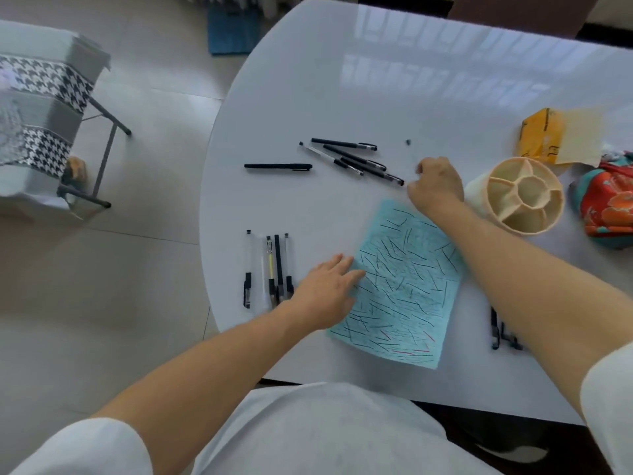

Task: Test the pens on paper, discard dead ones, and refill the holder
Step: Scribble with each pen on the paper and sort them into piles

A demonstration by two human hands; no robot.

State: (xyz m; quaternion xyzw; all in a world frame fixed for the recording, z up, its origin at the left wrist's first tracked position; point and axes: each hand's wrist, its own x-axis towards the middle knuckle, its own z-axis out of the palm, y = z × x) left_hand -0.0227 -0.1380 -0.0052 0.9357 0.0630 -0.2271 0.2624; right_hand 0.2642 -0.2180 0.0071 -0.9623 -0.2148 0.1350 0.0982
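Head view: left hand (325,286) presses the paper's (404,286) left edge

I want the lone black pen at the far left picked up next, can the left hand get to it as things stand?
Probably yes. The left hand lies flat on the paper's edge holding nothing, and bare table lies between it and the lone pen.

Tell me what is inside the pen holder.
The pen holder shows bare cream compartments around a central well; no pens in it. Its near wall hides the bottoms of the nearest compartments.
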